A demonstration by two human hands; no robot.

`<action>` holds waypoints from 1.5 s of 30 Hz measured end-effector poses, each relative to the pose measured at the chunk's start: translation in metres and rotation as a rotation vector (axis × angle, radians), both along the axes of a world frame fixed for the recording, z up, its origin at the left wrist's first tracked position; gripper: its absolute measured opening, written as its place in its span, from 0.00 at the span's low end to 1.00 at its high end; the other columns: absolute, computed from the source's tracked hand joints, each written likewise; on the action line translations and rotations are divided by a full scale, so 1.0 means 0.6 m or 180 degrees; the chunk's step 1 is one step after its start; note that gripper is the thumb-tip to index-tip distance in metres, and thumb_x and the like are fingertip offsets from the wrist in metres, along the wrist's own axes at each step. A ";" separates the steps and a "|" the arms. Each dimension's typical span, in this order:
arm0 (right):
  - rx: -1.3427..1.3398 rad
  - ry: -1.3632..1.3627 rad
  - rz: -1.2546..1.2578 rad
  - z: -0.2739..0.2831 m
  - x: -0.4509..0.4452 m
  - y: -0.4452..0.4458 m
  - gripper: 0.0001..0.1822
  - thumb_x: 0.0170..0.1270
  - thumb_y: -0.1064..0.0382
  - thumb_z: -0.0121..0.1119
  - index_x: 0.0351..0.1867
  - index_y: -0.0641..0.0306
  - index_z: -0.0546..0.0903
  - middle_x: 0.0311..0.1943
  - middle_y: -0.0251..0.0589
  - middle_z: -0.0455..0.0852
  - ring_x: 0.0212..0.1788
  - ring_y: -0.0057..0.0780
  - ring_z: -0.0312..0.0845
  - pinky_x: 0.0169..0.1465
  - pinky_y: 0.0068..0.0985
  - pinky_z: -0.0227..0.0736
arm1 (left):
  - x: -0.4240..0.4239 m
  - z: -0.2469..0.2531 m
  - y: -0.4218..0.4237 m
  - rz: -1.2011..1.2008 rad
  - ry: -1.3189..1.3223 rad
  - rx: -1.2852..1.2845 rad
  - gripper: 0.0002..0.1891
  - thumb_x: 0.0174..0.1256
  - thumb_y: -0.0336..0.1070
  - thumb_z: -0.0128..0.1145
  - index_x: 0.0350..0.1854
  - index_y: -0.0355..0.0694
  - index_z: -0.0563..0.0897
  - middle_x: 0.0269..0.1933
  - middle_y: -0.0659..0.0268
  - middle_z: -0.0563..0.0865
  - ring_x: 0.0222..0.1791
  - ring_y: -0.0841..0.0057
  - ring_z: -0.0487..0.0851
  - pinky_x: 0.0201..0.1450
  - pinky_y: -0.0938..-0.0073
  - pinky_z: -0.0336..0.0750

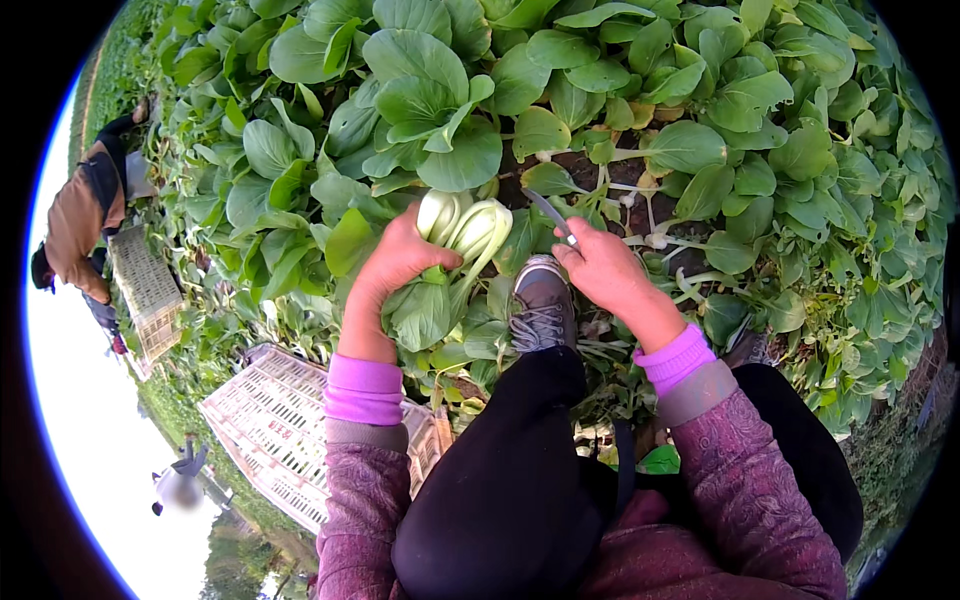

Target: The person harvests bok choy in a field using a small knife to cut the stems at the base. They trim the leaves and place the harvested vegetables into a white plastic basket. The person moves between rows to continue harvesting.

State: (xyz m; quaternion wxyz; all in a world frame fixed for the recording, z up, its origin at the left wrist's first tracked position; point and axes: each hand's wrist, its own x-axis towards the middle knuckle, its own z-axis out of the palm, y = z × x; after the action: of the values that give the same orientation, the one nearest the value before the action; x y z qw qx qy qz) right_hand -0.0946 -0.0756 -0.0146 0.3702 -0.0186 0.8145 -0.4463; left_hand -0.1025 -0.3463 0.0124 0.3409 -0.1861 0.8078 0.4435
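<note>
My left hand (401, 259) grips cut heads of bok choy (474, 229), their pale bases pointing away from me and their leaves hanging down towards my forearm. In my right hand (604, 266) is a knife (547, 210) with a narrow, slightly curved blade; my fingers cover most of its handle. The blade points up and left, apart from the bok choy in my left hand. Just beyond my hands, a large bok choy plant (435, 105) stands among the others. Trimmed leaves with white stalk ends (660, 238) lie on the soil to the right.
My shoe (544, 300) rests between my hands among leaves. A pale slatted plastic crate (277, 427) bearing writing lies at my left. Farther left, a person (86, 217) bends over the plants near another crate (146, 289). Another person (180, 484) is in the distance.
</note>
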 end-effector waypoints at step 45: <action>0.0904 -0.0418 0.1671 -0.113 -0.098 -0.115 0.20 0.57 0.68 0.48 0.52 0.71 0.74 0.45 0.63 0.82 0.50 0.56 0.78 0.54 0.41 0.73 | 0.093 -0.015 0.004 0.1515 -0.0495 0.1110 0.30 0.38 0.25 0.68 0.51 0.33 0.77 0.44 0.65 0.84 0.43 0.75 0.81 0.52 0.75 0.74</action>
State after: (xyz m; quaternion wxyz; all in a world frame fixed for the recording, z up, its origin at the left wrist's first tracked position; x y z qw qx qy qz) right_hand -0.1532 -0.1443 -0.0825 0.5236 -0.1476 0.8104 -0.2173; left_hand -0.0465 -0.3438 0.0036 0.3150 -0.3422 0.6247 0.6273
